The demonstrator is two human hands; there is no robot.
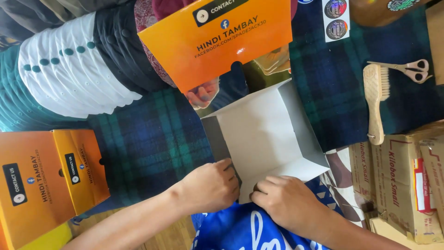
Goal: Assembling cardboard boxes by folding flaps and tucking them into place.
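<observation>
Open cardboard box (266,134), white inside and orange outside, lying mid-frame on a dark plaid cloth (152,148), mouth upward, orange lid (217,39) tipped back away from the person; long axis slanting from near left to far right. Left hand (212,187) curled and pinching the near left corner flap. Right hand (289,203) closed down on the near front flap, fingertips possibly tucked under. Folded orange box (46,180) well apart on the left. Wooden brush (375,99) and scissors (409,70) well apart on the right, bare cloth between. Brown cartons (397,180) crowding the near right corner. Blue fabric (249,229) just under the wrists
</observation>
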